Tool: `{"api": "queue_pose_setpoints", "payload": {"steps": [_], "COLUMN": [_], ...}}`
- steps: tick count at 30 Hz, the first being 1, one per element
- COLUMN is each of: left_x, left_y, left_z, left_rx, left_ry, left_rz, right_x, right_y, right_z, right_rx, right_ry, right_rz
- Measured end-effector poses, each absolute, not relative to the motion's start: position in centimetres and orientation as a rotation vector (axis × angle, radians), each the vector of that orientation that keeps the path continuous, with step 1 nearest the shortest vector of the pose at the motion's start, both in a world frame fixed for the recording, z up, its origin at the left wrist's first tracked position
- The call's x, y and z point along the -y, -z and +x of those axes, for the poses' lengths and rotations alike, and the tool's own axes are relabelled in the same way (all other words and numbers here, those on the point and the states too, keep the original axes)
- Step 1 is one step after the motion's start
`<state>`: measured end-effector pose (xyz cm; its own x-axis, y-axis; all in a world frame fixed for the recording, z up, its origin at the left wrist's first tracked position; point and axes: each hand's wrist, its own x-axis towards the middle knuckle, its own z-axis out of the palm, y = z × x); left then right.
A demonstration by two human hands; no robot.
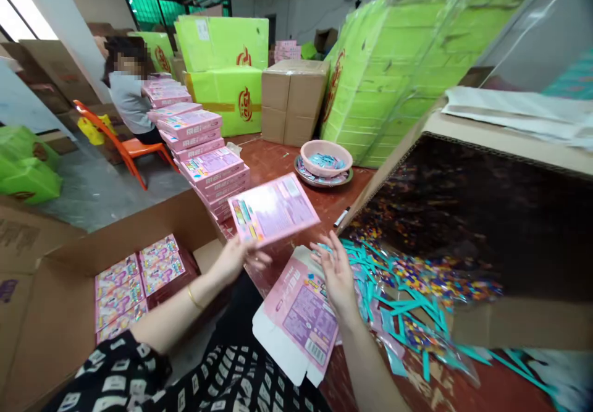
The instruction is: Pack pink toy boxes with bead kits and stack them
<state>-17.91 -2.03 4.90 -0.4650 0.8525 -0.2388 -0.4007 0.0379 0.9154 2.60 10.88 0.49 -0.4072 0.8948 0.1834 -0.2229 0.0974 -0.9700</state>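
- Left hand (234,257) grips a closed pink box (273,209) by its near-left corner, fingers clamped under it, thumb side hidden; box is up in the air, tilted, above the table edge.
- Right hand (337,273) is free, fingers spread & relaxed, palm turned in toward the box, just off its lower right edge, not touching.
- To do it well, imo: keep the box level w/ a firm corner pinch so the flaps don't pop; bring it across to the open carton (60,313) at left & lay it flat beside the boxes already packed (139,279), same way up, edges flush.
- Left forearm comes in from lower left, wrist bent up, gold bangle (194,299) on it; right forearm rises from bottom centre.
- Flat unfolded box blank (301,316) lies on the table edge below both hands; teal-strip sachets (407,301) spill from the big carton at right.
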Motion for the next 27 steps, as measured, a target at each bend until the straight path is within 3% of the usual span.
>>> {"api": "queue_pose_setpoints", "payload": {"steps": [7, 12, 15, 17, 20, 22, 24, 27], "left_x": [-1.1, 0.0, 1.2, 2.1, 4.0, 5.4, 6.2, 5.9], "left_y": [-15.2, -17.0, -12.9, -6.9, 3.8, 9.4, 12.4, 11.6], "left_z": [-34.8, -35.2, -29.7, -23.9, -15.0, -10.7, -8.5, -8.3], "left_rx": [-1.505, -1.291, -1.285, -1.438, -1.632, -1.708, -1.721, -1.825], "left_ry": [-1.845, -2.065, -2.124, -2.066, -1.470, -1.221, -1.139, -0.981], "left_rz": [0.270, 0.069, 0.149, 0.627, 1.530, 1.789, 1.818, 1.761], "right_x": [-11.0, -11.5, -11.9, -11.7, -11.5, -12.0, -12.8, -13.7], "right_y": [4.7, 9.0, 9.9, 9.4, 7.7, 6.6, 5.8, 4.2], "right_z": [4.7, 7.4, 7.9, 7.6, 6.5, 5.7, 5.4, 6.0], "right_rx": [1.797, 2.123, 2.349, 2.479, 2.596, 2.632, 2.571, 2.349], "right_ry": [-1.283, -0.960, -0.876, -0.843, -0.780, -0.792, -0.874, -1.198], "right_rz": [-0.748, -0.965, -1.180, -1.285, -1.385, -1.424, -1.474, -1.427]}}
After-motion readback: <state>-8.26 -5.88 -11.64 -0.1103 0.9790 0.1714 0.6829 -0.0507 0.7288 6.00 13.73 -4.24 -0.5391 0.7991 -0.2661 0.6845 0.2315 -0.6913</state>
